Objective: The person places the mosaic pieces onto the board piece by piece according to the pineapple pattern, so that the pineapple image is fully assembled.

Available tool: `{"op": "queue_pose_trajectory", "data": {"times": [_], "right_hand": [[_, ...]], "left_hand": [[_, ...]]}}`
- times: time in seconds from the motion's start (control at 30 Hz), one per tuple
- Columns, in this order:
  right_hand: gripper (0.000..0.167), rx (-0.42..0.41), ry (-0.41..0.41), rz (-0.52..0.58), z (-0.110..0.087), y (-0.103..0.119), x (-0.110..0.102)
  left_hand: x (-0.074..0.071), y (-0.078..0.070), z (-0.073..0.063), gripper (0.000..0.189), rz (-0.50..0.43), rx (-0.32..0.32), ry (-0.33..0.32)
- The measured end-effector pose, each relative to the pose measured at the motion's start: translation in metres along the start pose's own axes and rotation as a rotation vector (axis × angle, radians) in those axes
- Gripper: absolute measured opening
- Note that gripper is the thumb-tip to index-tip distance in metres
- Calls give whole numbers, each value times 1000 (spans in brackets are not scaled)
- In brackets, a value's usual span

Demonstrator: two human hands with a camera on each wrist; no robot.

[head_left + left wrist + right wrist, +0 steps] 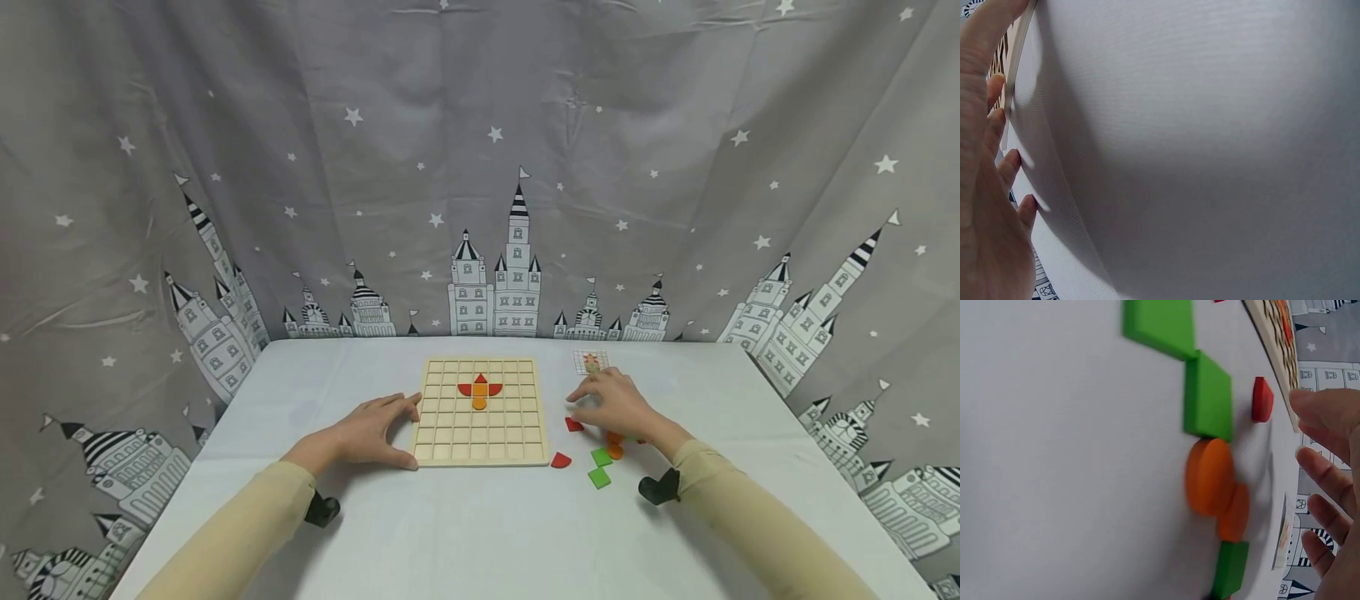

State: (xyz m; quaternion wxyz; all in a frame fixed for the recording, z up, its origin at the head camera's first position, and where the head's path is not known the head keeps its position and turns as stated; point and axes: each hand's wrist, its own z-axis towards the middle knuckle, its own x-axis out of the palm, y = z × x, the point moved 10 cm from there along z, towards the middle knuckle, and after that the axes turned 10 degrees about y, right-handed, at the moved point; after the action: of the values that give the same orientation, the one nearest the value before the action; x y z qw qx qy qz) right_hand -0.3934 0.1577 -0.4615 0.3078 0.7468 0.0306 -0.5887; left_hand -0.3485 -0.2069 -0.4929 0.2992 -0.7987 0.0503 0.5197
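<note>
My left hand (367, 432) rests at the left side of a light wooden grid board (442, 437), thumb and fingers spread along its edge. Near the board's top middle lie a red triangle (481, 378), an orange square (480, 390), an orange disc (479, 403) and two red quarter-round pieces (464, 389). Over the loose pieces on the right hovers my right hand (621, 406), its thumb and fingers apart with nothing visible between them. A red piece (573, 425) is nearest below it. In the right wrist view, green squares (1210, 397) and orange discs (1212, 475) lie in a row.
A small picture card (587, 360) with a grid lies beyond the right hand. Another red quarter-round piece (560, 460) sits by the board's lower right corner. Behind the white table (450, 533) hangs a grey curtain (390, 167) printed with castles and stars.
</note>
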Motion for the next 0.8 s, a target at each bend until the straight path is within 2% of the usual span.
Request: {"op": "queue_pose_trajectory", "data": {"times": [0.2,0.4,0.6,0.8], "right_hand": [[20,-11,41,-9,-8,-7,10],[21,-31,45,-18,-11,-7,16],[24,-62,40,9,-7,-5,20],[20,-48,48,11,0,-5,24]], "left_hand": [[-1,-1,0,70,-2,16,-9],[-1,-2,0,70,-3,21,-9],[0,0,0,70,-2,14,-4],[1,1,1,71,0,5,-4]]}}
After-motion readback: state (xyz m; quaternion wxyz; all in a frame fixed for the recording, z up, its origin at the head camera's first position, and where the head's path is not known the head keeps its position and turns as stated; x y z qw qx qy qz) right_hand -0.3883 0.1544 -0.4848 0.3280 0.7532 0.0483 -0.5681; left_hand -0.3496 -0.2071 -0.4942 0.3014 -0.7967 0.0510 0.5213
